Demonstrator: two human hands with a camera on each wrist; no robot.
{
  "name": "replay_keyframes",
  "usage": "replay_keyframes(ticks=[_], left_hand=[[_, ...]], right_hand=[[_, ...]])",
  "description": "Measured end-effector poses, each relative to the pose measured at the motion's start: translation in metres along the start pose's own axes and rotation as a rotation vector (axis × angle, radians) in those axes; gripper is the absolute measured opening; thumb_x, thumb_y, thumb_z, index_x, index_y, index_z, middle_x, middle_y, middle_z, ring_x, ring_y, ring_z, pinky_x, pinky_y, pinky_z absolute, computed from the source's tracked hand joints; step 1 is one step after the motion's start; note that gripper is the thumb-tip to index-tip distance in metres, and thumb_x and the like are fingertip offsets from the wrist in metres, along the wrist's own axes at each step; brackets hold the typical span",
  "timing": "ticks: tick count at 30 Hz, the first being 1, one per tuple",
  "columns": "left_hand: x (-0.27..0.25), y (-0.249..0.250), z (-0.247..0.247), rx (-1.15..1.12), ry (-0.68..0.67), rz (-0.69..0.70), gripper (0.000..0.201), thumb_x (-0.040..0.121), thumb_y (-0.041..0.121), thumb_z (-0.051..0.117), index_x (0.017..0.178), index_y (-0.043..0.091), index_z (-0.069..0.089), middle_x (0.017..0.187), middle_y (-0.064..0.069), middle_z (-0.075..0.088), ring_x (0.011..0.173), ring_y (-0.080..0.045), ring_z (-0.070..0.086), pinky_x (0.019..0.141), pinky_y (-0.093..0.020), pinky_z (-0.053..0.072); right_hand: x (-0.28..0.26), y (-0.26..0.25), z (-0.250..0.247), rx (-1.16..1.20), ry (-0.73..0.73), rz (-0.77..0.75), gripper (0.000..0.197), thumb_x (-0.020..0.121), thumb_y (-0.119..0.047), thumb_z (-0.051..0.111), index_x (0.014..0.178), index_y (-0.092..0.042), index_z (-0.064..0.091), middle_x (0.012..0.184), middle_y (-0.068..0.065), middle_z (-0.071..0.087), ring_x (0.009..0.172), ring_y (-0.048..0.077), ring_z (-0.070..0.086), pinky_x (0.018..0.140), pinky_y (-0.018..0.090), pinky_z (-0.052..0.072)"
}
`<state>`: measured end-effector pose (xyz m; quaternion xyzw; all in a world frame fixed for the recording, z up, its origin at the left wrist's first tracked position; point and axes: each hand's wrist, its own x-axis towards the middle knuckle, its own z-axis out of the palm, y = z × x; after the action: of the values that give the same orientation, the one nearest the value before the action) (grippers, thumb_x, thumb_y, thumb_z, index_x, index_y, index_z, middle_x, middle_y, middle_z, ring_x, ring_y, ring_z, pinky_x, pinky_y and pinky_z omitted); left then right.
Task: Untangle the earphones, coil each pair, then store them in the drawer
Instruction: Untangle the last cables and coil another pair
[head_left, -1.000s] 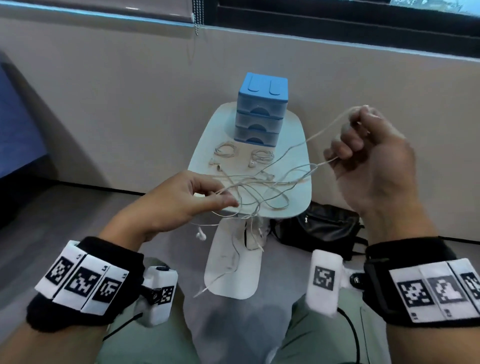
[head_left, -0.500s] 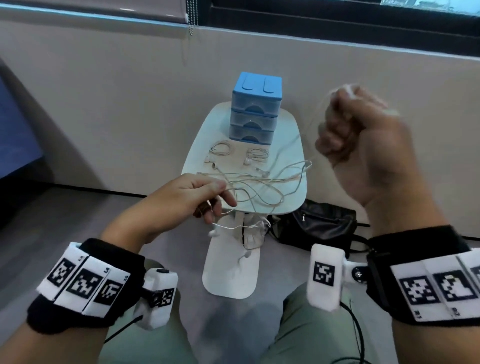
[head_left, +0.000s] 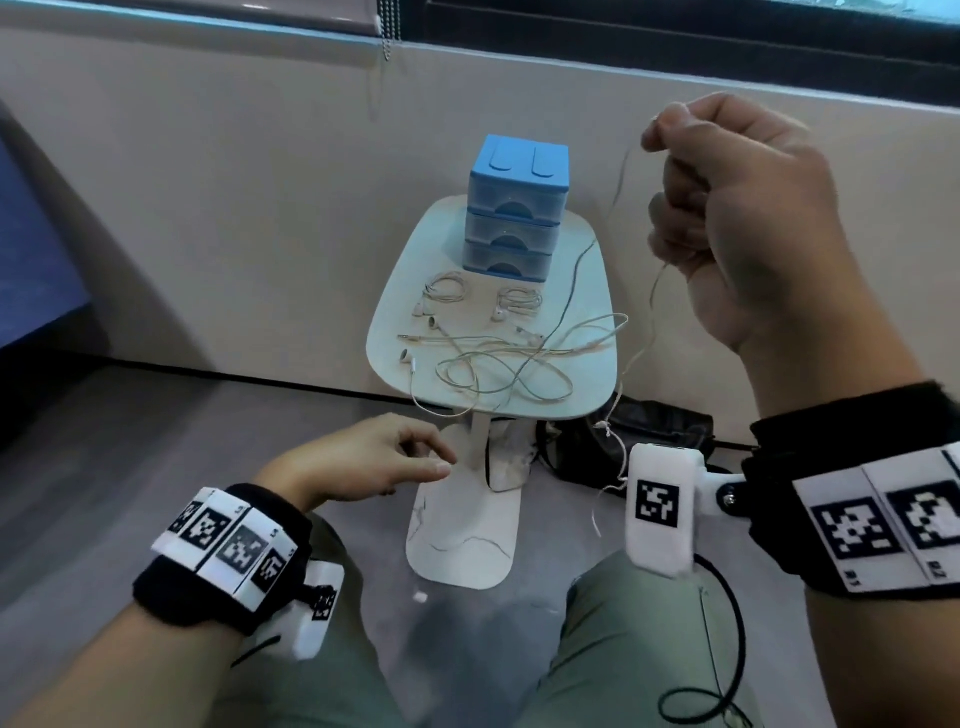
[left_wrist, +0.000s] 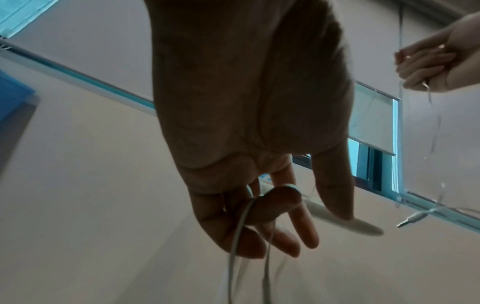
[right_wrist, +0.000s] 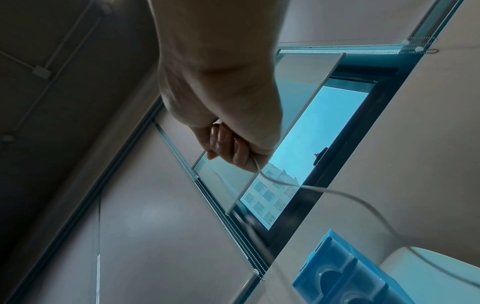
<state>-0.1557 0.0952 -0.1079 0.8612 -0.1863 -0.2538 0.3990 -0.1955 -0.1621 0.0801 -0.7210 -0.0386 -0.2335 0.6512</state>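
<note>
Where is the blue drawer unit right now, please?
In the head view, the blue drawer unit stands at the far end of the white table, just behind the left coiled pair and the right coiled pair.

The right hand (head_left: 743, 218) is raised high, grip fisted round an earphone cord (head_left: 618, 191); the left hand (head_left: 363, 462) hovers low, palm down, fingers loose (one curled finger hooks a cord loop (left_wrist: 235, 234)).

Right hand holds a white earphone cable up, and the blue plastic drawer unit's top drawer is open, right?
No: the head view shows all three drawers of the blue plastic drawer unit shut. The right hand does hold the white earphone cable up.
</note>
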Motion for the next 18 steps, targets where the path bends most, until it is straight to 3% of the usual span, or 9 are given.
replay_keyframes(ticks=[2,5,7,9,11,13,15,16,18], left_hand=[[0.002,0.008,-0.002,-0.034,-0.005,0.027,0.017,0.095,0.038,0.071,0.112,0.038,0.072,0.108,-0.012,0.066,0.079,-0.008,0.061,0.069,-0.022,0.055],[0.004,0.027,-0.005,-0.099,0.018,0.093,0.03,0.093,0.036,0.074,0.121,0.04,0.064,0.102,-0.002,0.071,0.093,-0.027,0.069,0.068,-0.024,0.057],[0.006,0.04,-0.009,-0.066,0.052,0.138,0.043,0.09,0.039,0.077,0.128,0.044,0.058,0.099,0.0,0.071,0.096,-0.028,0.069,0.062,-0.019,0.053],[0.011,0.048,-0.012,-0.03,0.073,0.175,0.049,0.087,0.039,0.081,0.128,0.05,0.058,0.094,0.001,0.071,0.094,-0.022,0.07,0.068,-0.019,0.054],[0.018,0.049,-0.011,0.01,-0.004,0.213,0.03,0.087,0.035,0.081,0.11,0.05,0.069,0.096,-0.004,0.071,0.098,-0.027,0.07,0.088,-0.042,0.059],[0.021,0.049,-0.004,0.102,-0.094,0.223,0.007,0.092,0.035,0.074,0.095,0.041,0.077,0.1,-0.004,0.074,0.1,-0.032,0.068,0.09,-0.057,0.056],[0.021,0.049,0.0,0.078,-0.092,0.195,0.016,0.099,0.037,0.066,0.093,0.031,0.08,0.089,0.01,0.073,0.082,-0.017,0.067,0.074,-0.048,0.059],[0.022,0.047,0.002,0.042,-0.07,0.18,0.022,0.101,0.038,0.063,0.093,0.027,0.081,0.08,0.017,0.07,0.068,-0.008,0.06,0.063,-0.039,0.053],[0.023,0.042,0.003,0.027,-0.031,0.178,0.029,0.102,0.038,0.06,0.091,0.02,0.081,0.071,0.022,0.063,0.06,-0.007,0.047,0.061,-0.032,0.041]], right_hand=[[-0.001,0.0,0.003,-0.052,-0.069,0.009,0.02,0.104,-0.019,0.055,0.091,-0.009,0.066,0.056,-0.003,0.036,0.05,0.013,0.027,0.052,0.031,0.024],[-0.004,0.0,0.007,-0.141,-0.147,-0.006,0.023,0.103,-0.02,0.057,0.094,-0.003,0.069,0.056,-0.003,0.038,0.051,0.012,0.029,0.05,0.028,0.027],[-0.005,-0.002,0.009,-0.187,-0.184,-0.033,0.025,0.103,-0.021,0.057,0.097,0.0,0.069,0.055,-0.004,0.04,0.051,0.011,0.031,0.049,0.025,0.03],[-0.006,-0.005,0.01,-0.194,-0.205,-0.059,0.024,0.104,-0.02,0.056,0.097,0.0,0.069,0.055,-0.005,0.039,0.05,0.011,0.03,0.049,0.024,0.031],[-0.006,-0.009,0.009,-0.168,-0.192,-0.087,0.022,0.104,-0.02,0.056,0.093,-0.006,0.068,0.054,-0.006,0.039,0.05,0.011,0.03,0.049,0.024,0.03],[-0.005,-0.012,0.007,-0.123,-0.142,-0.118,0.02,0.104,-0.02,0.055,0.09,-0.012,0.066,0.053,-0.008,0.039,0.049,0.011,0.03,0.05,0.025,0.029],[-0.001,-0.011,0.0,-0.069,-0.043,-0.153,0.018,0.104,-0.019,0.055,0.09,-0.013,0.064,0.053,-0.008,0.04,0.048,0.011,0.031,0.049,0.025,0.03],[0.002,-0.01,-0.005,-0.032,0.025,-0.17,0.016,0.103,-0.018,0.055,0.091,-0.013,0.064,0.055,-0.007,0.04,0.049,0.011,0.031,0.049,0.026,0.031],[0.009,-0.004,-0.017,0.067,0.177,-0.193,0.014,0.101,-0.019,0.057,0.09,-0.015,0.062,0.057,-0.006,0.041,0.05,0.012,0.033,0.049,0.027,0.03]])
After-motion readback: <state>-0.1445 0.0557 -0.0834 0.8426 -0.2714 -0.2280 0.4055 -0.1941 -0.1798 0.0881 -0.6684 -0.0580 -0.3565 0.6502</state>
